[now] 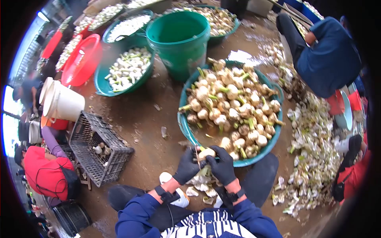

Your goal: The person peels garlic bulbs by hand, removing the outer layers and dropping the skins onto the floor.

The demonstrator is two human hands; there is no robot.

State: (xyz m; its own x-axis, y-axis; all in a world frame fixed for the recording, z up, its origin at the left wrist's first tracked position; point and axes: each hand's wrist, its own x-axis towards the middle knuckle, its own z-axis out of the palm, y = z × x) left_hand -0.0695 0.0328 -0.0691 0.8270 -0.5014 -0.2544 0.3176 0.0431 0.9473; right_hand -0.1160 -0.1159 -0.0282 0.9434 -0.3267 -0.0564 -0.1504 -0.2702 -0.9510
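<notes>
Both my hands wear dark gloves and meet at the near edge of a teal basin [184,129] heaped with garlic bulbs [232,93]. My right hand [222,164] has its fingers closed round a pale garlic bulb [207,152]. Beside it, my left hand [188,166] is closed at the bulb's left side, with a thin brownish strip at its fingertips; whether that is a tool or a stem is too small to tell. Garlic peelings [200,178] lie on the ground just below my hands.
An empty-looking green bucket [178,47] stands behind the basin, near a tub [99,81] of whiter garlic. A black crate [93,158] with a few bulbs is at the left. Peelings [309,158] cover the ground at the right. Other people sit at both sides.
</notes>
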